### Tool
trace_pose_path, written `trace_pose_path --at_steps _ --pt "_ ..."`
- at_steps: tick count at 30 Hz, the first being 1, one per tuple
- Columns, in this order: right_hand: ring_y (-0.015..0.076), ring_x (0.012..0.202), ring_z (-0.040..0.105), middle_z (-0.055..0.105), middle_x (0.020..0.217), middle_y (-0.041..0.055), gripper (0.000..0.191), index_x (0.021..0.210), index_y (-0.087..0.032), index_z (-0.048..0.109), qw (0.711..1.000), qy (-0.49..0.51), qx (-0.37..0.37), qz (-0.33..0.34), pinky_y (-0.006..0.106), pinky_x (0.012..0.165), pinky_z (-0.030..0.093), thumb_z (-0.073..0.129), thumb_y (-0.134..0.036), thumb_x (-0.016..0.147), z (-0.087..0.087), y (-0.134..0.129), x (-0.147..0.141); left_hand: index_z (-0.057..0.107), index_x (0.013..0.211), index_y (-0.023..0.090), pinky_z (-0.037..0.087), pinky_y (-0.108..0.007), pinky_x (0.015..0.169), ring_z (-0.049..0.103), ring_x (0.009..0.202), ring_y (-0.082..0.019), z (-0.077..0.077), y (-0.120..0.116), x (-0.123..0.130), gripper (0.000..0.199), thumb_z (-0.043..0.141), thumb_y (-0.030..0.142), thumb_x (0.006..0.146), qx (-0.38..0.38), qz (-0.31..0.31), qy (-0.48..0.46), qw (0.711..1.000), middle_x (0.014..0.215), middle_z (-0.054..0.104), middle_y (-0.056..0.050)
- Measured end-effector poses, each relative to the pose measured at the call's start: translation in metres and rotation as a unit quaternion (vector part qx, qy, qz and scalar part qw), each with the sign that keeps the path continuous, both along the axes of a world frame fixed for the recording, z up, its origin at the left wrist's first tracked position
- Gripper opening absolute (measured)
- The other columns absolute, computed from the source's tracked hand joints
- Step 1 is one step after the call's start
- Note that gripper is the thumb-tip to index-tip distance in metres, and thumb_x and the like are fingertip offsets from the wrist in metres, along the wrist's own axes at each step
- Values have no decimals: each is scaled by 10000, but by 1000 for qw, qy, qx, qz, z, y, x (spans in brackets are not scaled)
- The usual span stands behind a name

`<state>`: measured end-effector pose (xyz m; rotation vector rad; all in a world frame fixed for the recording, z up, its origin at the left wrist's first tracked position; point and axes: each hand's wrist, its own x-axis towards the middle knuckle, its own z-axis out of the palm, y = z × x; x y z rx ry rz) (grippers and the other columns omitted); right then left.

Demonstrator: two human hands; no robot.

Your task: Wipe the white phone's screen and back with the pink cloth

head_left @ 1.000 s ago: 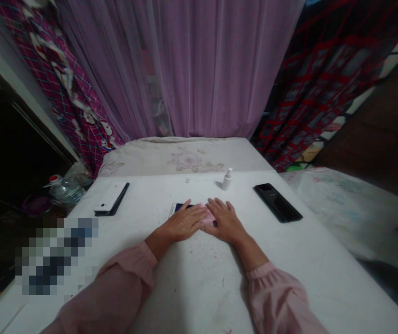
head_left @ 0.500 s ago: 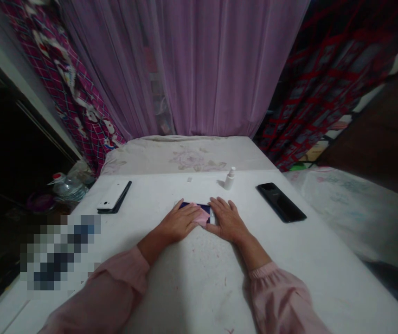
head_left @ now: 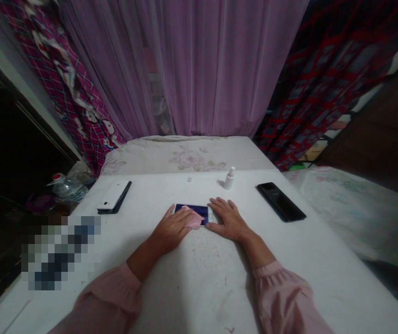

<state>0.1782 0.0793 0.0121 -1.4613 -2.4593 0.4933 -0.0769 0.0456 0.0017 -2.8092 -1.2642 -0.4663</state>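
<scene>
A white phone (head_left: 210,216) with a dark blue screen lies face up across the middle of the table. My left hand (head_left: 171,228) rests over its left part, fingers stretched flat on a pink cloth (head_left: 195,221) that covers some of the screen. At the phone's right end is my right hand (head_left: 227,220), its fingers spread, the thumb by the near corner and the fingertips by the far one. Whether the right fingertips press on the phone's edge is too small to tell.
Behind my right hand stands a small white spray bottle (head_left: 229,179). A black phone (head_left: 281,202) lies to the right. At the left, a white phone (head_left: 111,196) overlaps a dark one. A blurred patch covers the near left of the white table (head_left: 206,287). Purple curtains hang behind.
My left hand and the pink cloth have slid left along the phone, so more of the screen shows at the right. My right hand has barely moved.
</scene>
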Motion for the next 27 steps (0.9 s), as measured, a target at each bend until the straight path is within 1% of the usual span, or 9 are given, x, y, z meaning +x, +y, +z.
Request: trace_pose_path --at_steps 4,8,10,16,20,23,27 --pt "331 1443 250 370 1528 135 770 1438 -204 433 1000 3 -15 11 596 1155 139 645 -547 781 0 2 4 535 1345 225 228 -513 1166 473 1330 -226 2 -1 2 399 329 346 1025 8 3 -10 1000 1382 572 -83" --pt "326 1452 228 346 1540 135 790 1440 -200 431 999 1 -28 19 590 1162 126 675 -517 759 1 4 7 563 1316 239 204 -526 1171 480 1323 -233 6 0 7 384 356 371 1020 1 -3 -11 1000 1372 582 -78" --pt "319 1456 218 332 1548 131 805 1445 -192 425 999 -1 -40 25 575 1170 119 690 -497 748 2 5 8 552 1325 232 186 -520 1177 471 1331 -233 6 1 11 397 349 388 1022 -4 -10 -14 1000 1373 580 -77" --pt "318 1454 223 336 1548 127 789 1443 -199 429 999 -4 -38 34 576 1169 125 675 -493 753 -1 7 11 461 1400 218 120 -514 1194 405 1380 -228 0 17 30 445 307 406 1028 -19 -46 -20 999 1416 539 -76" --pt "324 1451 232 346 1544 119 779 1442 -225 430 999 1 -23 37 592 1160 132 676 -481 748 -5 6 12 444 1412 209 116 -519 1196 392 1388 -228 -2 26 37 444 323 391 1025 -32 -57 -12 998 1432 523 -74" --pt "324 1448 241 351 1541 119 768 1438 -236 436 999 6 -21 40 589 1158 133 675 -461 744 -5 6 12 431 1423 204 122 -519 1196 379 1396 -225 -1 20 33 443 332 371 1024 -18 -70 -15 997 1435 519 -83" --pt "325 1449 238 347 1541 131 779 1434 -215 442 999 0 -26 40 579 1161 133 686 -441 730 -3 7 11 414 1434 200 147 -510 1195 388 1391 -224 4 1 22 449 367 352 1015 -6 -85 -11 996 1425 529 -89"
